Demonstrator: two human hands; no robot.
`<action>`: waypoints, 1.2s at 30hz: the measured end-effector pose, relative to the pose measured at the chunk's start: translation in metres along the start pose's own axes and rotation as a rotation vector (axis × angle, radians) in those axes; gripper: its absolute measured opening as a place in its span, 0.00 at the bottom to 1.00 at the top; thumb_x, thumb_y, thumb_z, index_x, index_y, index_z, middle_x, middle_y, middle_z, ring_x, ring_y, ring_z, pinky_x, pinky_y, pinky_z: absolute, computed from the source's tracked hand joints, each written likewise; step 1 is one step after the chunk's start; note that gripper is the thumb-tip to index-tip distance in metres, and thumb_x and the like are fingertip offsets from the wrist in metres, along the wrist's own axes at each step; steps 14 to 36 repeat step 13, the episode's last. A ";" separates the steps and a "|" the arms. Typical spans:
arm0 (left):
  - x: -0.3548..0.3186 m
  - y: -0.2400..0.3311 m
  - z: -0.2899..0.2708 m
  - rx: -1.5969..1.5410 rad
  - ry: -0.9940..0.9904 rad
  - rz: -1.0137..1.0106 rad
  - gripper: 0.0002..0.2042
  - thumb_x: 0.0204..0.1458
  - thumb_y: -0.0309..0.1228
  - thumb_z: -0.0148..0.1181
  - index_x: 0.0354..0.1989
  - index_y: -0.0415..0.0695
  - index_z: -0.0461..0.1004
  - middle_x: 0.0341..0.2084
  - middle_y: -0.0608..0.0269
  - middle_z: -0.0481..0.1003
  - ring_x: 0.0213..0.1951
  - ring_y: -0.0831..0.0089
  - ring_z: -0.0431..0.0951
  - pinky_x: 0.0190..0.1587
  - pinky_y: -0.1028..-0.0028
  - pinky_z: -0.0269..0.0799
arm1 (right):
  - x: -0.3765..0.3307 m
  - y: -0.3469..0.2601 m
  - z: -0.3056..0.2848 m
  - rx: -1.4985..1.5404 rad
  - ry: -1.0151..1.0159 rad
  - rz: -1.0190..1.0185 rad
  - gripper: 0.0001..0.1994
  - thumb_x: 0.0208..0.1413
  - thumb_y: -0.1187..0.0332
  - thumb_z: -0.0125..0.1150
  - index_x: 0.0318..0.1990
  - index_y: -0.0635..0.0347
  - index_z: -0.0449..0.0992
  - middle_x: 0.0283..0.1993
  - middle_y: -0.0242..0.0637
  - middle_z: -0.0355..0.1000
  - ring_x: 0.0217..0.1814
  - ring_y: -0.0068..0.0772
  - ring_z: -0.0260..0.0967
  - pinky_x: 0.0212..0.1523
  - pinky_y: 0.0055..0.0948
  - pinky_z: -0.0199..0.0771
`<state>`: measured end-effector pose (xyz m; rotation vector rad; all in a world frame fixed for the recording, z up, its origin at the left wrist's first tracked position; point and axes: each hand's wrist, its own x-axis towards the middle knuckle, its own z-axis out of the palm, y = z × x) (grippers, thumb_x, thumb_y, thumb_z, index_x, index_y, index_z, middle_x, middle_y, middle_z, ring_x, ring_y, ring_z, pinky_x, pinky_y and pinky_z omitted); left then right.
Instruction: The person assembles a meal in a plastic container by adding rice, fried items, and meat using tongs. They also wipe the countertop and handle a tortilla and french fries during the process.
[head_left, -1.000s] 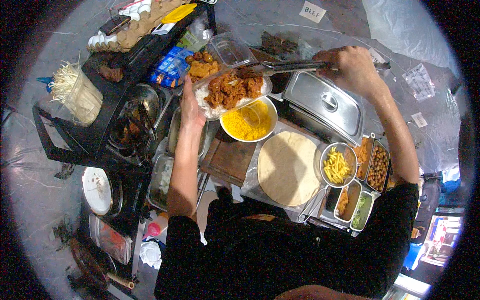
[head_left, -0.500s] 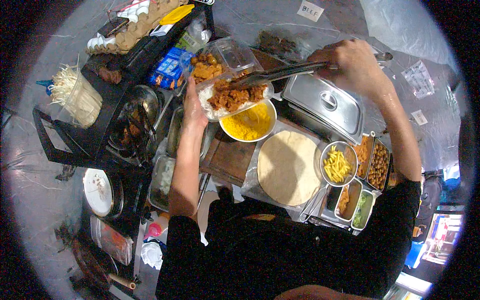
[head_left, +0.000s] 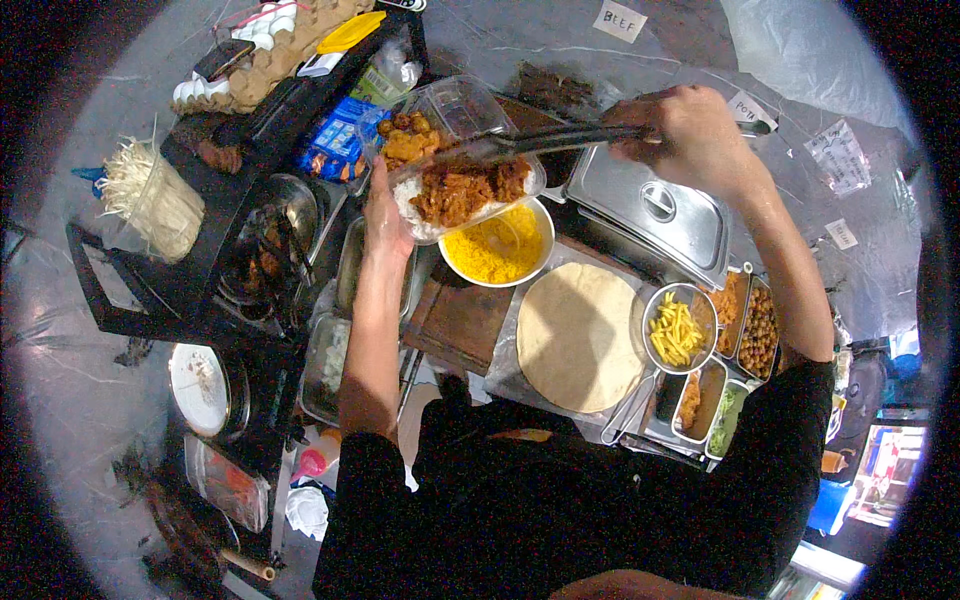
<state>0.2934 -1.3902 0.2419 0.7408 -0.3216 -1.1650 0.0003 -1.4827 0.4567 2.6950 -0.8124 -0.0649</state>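
Observation:
My left hand [head_left: 385, 212] grips a clear plastic food container [head_left: 541, 184] by its near-left side, holding it tilted in the air. White rice [head_left: 408, 203] and pieces of reddish-brown saucy meat [head_left: 455, 193] fill it. Its clear lid [head_left: 458, 108] seems to hang open on the far side. From the right, my right hand [head_left: 690, 140] is closed around long metal tongs [head_left: 585, 138], whose far ends reach over the container and blur with motion. Under the container stands a white bowl [head_left: 549, 240] of yellow rice [head_left: 495, 248], partly covered by it.
A round flatbread [head_left: 580, 340] lies near my body. Beside it are a bowl of fries [head_left: 678, 328] and several small topping tins. A steel pan lid [head_left: 655, 225] lies beyond. On the left are a dark pan [head_left: 285, 235], a tub of bean sprouts [head_left: 165, 210] and egg cartons [head_left: 265, 75].
The tongs have lifted off the meat, their far ends swinging left above the container. My right hand has shifted slightly left and tilted. My left hand holds the container nearly still.

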 end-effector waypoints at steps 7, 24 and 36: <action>0.014 0.005 -0.040 0.010 0.071 0.038 0.26 0.65 0.49 0.42 0.62 0.41 0.63 0.57 0.58 0.69 0.57 0.63 0.70 0.60 0.63 0.66 | 0.013 0.027 -0.006 0.196 0.080 0.057 0.14 0.48 0.57 0.66 0.42 0.48 0.80 0.33 0.40 0.78 0.35 0.48 0.75 0.36 0.42 0.76; -0.013 0.024 -0.038 -0.033 -0.082 0.137 0.33 0.59 0.54 0.50 0.66 0.45 0.59 0.62 0.56 0.65 0.62 0.56 0.65 0.66 0.54 0.57 | 0.040 0.045 0.047 -0.225 -0.163 0.250 0.19 0.45 0.51 0.67 0.44 0.45 0.81 0.34 0.44 0.78 0.35 0.49 0.77 0.41 0.44 0.78; -0.013 0.024 -0.038 -0.033 -0.082 0.137 0.33 0.59 0.54 0.50 0.66 0.45 0.59 0.62 0.56 0.65 0.62 0.56 0.65 0.66 0.54 0.57 | 0.040 0.045 0.047 -0.225 -0.163 0.250 0.19 0.45 0.51 0.67 0.44 0.45 0.81 0.34 0.44 0.78 0.35 0.49 0.77 0.41 0.44 0.78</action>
